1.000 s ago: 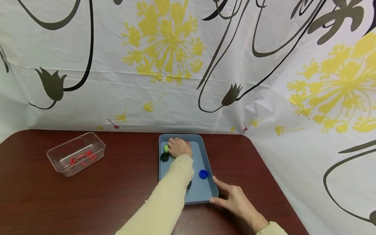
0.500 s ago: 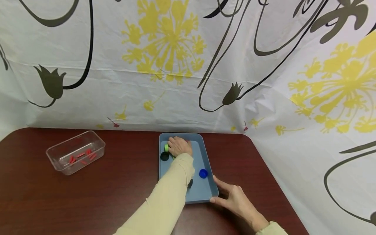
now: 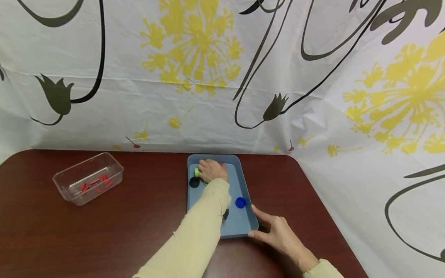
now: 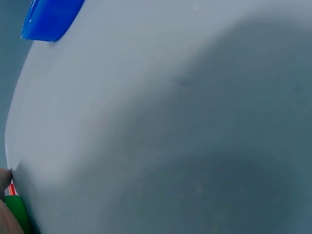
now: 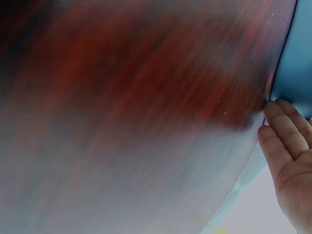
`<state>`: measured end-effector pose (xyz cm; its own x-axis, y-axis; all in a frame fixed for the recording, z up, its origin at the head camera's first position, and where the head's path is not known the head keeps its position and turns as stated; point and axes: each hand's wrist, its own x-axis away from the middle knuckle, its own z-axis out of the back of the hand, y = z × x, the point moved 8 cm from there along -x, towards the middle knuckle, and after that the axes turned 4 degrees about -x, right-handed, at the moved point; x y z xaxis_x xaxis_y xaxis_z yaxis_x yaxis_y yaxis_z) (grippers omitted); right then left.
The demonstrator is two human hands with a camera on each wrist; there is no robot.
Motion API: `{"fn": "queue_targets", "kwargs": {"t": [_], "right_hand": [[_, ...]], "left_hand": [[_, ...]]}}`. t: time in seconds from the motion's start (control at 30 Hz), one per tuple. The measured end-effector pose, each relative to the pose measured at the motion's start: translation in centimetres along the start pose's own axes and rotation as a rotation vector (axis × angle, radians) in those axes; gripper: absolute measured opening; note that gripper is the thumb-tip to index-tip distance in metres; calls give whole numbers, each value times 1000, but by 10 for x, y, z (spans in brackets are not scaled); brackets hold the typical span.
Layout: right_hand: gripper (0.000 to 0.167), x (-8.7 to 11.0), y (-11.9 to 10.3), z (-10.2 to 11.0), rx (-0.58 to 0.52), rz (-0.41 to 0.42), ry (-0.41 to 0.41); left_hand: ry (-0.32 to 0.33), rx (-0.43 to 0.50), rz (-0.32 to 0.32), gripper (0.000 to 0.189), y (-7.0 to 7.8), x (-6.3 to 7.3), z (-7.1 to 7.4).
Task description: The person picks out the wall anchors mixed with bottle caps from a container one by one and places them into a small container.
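My left hand (image 3: 212,170) reaches down into the far part of a blue tray (image 3: 236,227), back upward, its fingertips mostly hidden in the head view. In the left wrist view, fingers (image 4: 6,222) lie right around a green cap (image 4: 17,212), with a small red piece (image 4: 12,189) beside it; I cannot tell whether they grip it. A light green cap (image 3: 196,172) and a black cap (image 3: 194,182) lie left of this hand. At the tray's near right corner my right hand (image 3: 281,234) braces the outside, thumb and nearly straight fingers (image 5: 282,129) apart.
A blue cap (image 3: 240,202) lies near the tray's right wall. A black piece (image 3: 226,214) shows beside the left sleeve (image 3: 198,235). On the left of the brown table (image 3: 139,216) stands a clear plastic box (image 3: 78,199) with several red pieces (image 3: 94,181). Patterned cloth (image 3: 167,123) hangs behind.
The whole head view has shifted slightly, so the scene sits a little higher. Both hands keep their places at the tray. Slightly more of the black piece shows beside the sleeve.
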<state>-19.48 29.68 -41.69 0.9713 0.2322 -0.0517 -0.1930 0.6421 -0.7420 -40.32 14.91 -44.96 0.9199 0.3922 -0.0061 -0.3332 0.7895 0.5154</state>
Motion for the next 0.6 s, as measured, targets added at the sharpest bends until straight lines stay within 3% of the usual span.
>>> {"fn": "queue_targets", "kwargs": {"t": [0.3,0.6], "right_hand": [[75,-1,-2,1,27,17,8],[76,-2,-4,3,59,27,11]], "left_hand": [[-18,-28,15,65,0,-1,1],[-12,3,24,58,0,-1,2]]}}
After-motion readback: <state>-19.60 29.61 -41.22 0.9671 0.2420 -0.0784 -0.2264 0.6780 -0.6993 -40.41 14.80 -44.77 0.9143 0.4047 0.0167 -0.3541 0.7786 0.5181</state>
